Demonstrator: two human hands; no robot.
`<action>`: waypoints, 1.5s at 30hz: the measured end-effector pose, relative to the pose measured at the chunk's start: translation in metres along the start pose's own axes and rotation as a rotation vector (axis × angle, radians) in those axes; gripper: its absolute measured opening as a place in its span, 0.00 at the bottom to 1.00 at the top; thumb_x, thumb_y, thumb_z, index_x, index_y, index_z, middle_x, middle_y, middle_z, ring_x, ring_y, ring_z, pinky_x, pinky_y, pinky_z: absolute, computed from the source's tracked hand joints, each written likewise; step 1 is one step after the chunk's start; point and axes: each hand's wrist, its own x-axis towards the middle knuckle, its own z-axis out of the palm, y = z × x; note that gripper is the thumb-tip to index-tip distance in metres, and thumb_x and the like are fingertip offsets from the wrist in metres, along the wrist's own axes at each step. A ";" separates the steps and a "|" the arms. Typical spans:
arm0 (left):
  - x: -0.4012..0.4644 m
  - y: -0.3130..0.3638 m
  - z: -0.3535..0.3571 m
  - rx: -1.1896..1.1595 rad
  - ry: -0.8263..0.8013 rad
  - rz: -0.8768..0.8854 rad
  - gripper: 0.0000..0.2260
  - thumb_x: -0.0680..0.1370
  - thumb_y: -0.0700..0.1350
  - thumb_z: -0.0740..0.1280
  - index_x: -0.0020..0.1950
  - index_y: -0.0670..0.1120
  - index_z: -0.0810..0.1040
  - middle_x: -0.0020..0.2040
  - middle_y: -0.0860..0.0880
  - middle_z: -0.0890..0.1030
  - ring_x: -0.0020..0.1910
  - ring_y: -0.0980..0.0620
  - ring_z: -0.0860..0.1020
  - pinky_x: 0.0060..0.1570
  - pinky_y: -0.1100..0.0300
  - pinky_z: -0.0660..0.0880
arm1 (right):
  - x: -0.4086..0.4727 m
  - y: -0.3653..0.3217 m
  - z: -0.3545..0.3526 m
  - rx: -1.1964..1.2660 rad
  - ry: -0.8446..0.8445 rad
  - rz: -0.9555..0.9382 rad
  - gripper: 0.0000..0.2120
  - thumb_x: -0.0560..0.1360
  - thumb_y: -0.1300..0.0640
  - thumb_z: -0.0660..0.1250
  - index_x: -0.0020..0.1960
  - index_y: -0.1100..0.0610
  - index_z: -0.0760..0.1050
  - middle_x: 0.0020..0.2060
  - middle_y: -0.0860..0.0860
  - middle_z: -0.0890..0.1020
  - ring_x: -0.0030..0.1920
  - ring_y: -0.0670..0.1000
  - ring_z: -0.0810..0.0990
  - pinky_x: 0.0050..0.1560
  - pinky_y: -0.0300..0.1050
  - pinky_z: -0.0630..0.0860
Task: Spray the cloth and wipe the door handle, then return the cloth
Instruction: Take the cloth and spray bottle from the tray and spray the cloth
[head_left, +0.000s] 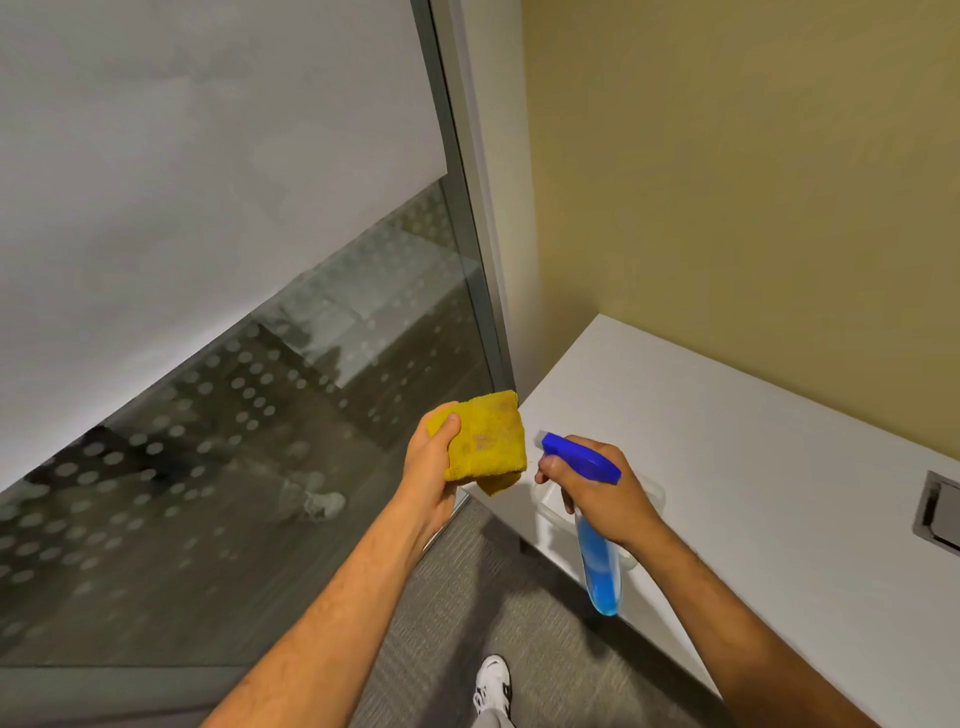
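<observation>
From my feed, the left hand (431, 467) is clamped on a folded yellow cloth (485, 441), thumb pressed over its near corner, the flat face of the cloth turned toward the spray bottle (597, 551). The cloth is held up in the air just off the corner of the white counter (727, 467), in front of the glass panel (234, 415). The rest of the left fingers sit behind the cloth, so I cannot see them.

The right hand (597, 491) is wrapped around the bottle's neck, with fingers curled at the trigger under the blue spray head (579, 457). The nozzle points at the cloth from just beside it, not touching. The bottle's body, with blue liquid, hangs below the hand. I cannot tell how far the trigger is squeezed, and no mist is discernible.

A clear container (550, 506) rests on the counter behind the right hand, mostly covered by it; I cannot make out its contents. A metal fitting (940, 512) in the counter is cut off at the right edge. One white shoe (492, 680) shows on the grey carpet (441, 613). The door handle is not in my view.
</observation>
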 end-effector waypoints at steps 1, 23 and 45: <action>-0.001 0.000 0.000 0.012 0.006 0.027 0.10 0.85 0.45 0.64 0.67 0.50 0.77 0.59 0.44 0.85 0.47 0.50 0.87 0.37 0.57 0.84 | -0.003 -0.002 0.003 -0.015 -0.012 -0.010 0.13 0.69 0.40 0.67 0.40 0.49 0.81 0.29 0.44 0.80 0.29 0.41 0.77 0.32 0.34 0.77; -0.013 0.002 -0.009 0.453 0.048 0.528 0.18 0.82 0.38 0.68 0.64 0.60 0.76 0.53 0.53 0.81 0.43 0.65 0.82 0.40 0.66 0.81 | -0.028 -0.012 0.015 0.020 0.153 0.019 0.09 0.75 0.49 0.70 0.42 0.53 0.81 0.35 0.54 0.83 0.31 0.47 0.78 0.30 0.36 0.76; -0.013 0.003 -0.006 0.504 0.058 0.524 0.12 0.82 0.38 0.68 0.61 0.53 0.78 0.52 0.52 0.79 0.48 0.53 0.80 0.40 0.60 0.83 | -0.026 -0.004 0.007 0.018 0.135 0.039 0.10 0.74 0.47 0.71 0.37 0.51 0.80 0.29 0.51 0.81 0.28 0.45 0.78 0.29 0.38 0.77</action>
